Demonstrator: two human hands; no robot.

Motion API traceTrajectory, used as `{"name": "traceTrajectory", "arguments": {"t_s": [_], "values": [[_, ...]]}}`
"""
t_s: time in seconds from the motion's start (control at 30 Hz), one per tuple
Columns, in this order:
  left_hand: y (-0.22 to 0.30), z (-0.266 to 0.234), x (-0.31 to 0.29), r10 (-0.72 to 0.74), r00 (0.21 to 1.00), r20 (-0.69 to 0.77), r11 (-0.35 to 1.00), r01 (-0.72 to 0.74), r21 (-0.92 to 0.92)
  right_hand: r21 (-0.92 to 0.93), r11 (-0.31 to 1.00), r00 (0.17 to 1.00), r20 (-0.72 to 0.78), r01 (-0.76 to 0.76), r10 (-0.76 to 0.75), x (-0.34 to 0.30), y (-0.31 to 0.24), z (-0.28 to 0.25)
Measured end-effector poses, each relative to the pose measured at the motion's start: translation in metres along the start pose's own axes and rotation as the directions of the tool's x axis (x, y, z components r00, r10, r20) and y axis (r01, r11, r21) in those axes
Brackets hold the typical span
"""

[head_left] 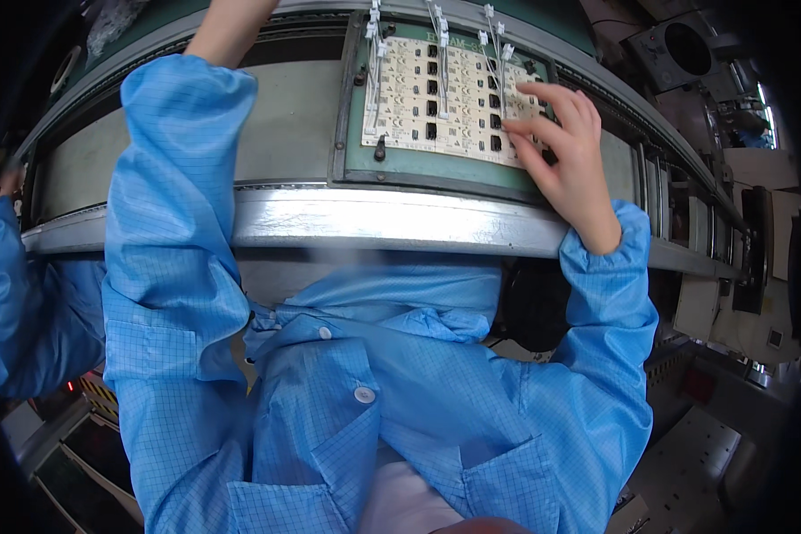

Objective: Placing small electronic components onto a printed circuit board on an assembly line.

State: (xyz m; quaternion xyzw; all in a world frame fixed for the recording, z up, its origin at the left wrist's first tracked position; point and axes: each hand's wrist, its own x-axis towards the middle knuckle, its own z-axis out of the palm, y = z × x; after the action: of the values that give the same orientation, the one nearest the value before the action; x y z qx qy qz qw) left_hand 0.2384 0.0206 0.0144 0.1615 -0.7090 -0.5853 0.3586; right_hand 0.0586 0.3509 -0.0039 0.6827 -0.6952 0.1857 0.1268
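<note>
A pale circuit board panel (445,93) with rows of small black parts lies in a green carrier frame (436,165) on the conveyor line. Thin white wired connectors (494,53) stand up from the board's far side. My right hand (565,147) rests on the board's right edge, fingertips pressing down near a black part, holding nothing that I can see. My left arm (173,178) in a blue sleeve reaches up and forward; its hand is out of the picture beyond the top edge.
A metal rail (374,222) runs along the conveyor's near edge. Another person's blue sleeve (27,303) is at the left. Machine housings and a fan unit (685,49) stand at the right. My blue coat fills the lower middle.
</note>
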Motion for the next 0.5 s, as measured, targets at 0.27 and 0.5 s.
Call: {"name": "traceTrajectory", "arguments": {"t_s": [0.27,0.5], "values": [[0.04,0.004,-0.028,0.453,0.847,-0.276,0.885,-0.39,0.254,-0.076,0.996,0.997,0.067,0.036,-0.031,0.016,-0.017,-0.018],[0.062,0.06,-0.084,0.662,0.727,0.184,0.436,-0.573,0.695,-0.04,0.993,0.994,0.02,0.111,-0.11,0.158,0.009,0.042]]}}
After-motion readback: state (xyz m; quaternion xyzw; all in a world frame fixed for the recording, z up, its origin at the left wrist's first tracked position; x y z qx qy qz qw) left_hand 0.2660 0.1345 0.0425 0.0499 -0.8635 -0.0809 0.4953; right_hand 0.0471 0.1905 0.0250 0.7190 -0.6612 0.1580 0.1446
